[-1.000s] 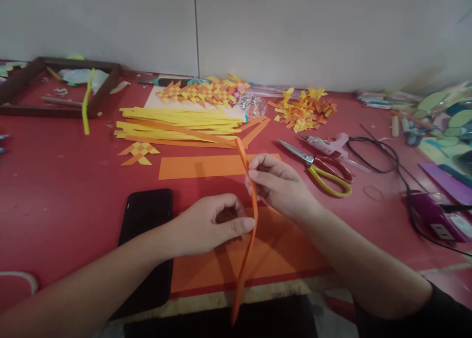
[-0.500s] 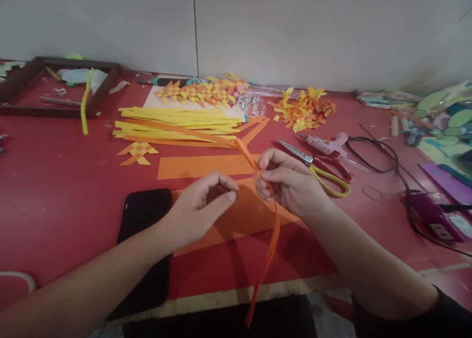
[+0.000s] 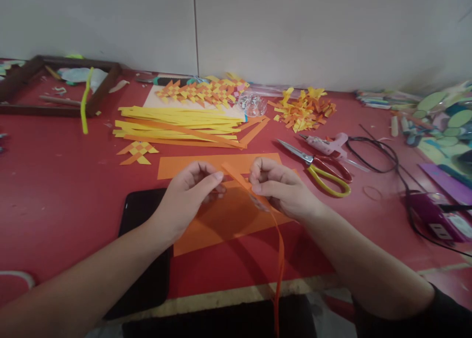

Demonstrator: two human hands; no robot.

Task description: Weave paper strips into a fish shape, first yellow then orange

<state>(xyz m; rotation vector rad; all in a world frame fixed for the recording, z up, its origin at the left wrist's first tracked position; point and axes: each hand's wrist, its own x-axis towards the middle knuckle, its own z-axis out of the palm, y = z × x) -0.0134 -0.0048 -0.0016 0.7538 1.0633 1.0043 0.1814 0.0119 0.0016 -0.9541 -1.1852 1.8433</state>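
A narrow orange paper strip [image 3: 238, 176] is pinched in my right hand [image 3: 282, 188] between thumb and fingers. Its short upper end points up and left, while the long tail hangs over the table's front edge. Close to that upper end is my left hand [image 3: 193, 195], fingers loosely curled and thumb reaching toward the strip, with nothing visible in it. Beneath both hands lie orange paper sheets [image 3: 206, 225]. A black phone [image 3: 142, 239] rests under my left forearm.
Yellow and orange strips [image 3: 177, 124] lie behind the sheets, near a woven paper piece [image 3: 138, 152]. Farther back are a woven chain [image 3: 202, 92] and paper scraps [image 3: 304, 109]. Scissors [image 3: 320, 168], a pink glue gun [image 3: 328, 143] and its cord occupy the right; a wooden frame [image 3: 40, 110] stands left.
My left hand has moved left and slightly up, its thumb now beside the strip's upper end. My right hand has lowered slightly, and the strip's upper end and hanging tail have shifted.
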